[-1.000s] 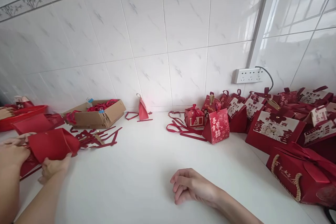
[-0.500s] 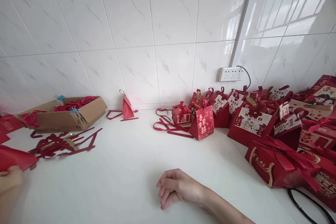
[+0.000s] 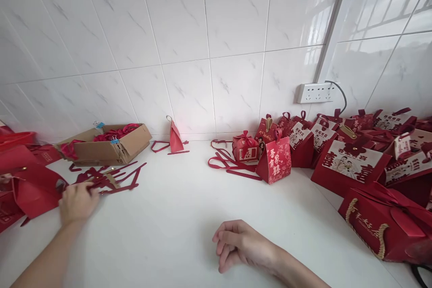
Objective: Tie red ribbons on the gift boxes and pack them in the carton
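My left hand [image 3: 78, 202] reaches out at the left, its fingers curled onto the near end of a pile of red paper strips [image 3: 111, 179] on the white counter [image 3: 175, 216]. A folded red paper bag [image 3: 33, 191] lies just left of that hand. My right hand [image 3: 239, 244] rests on the counter at the lower middle, fingers loosely curled and holding nothing.
A cardboard box [image 3: 108, 148] of red ribbons stands behind the strips. A small red folded box [image 3: 175, 138] and loose ribbons [image 3: 229, 165] lie by the tiled wall. Several finished red gift boxes [image 3: 276, 164] and bags [image 3: 388, 225] crowd the right side under a power strip [image 3: 313, 92].
The view swung right, then back left. My left hand moved off the red bag and forward onto the red strips. The right hand stayed resting in place.
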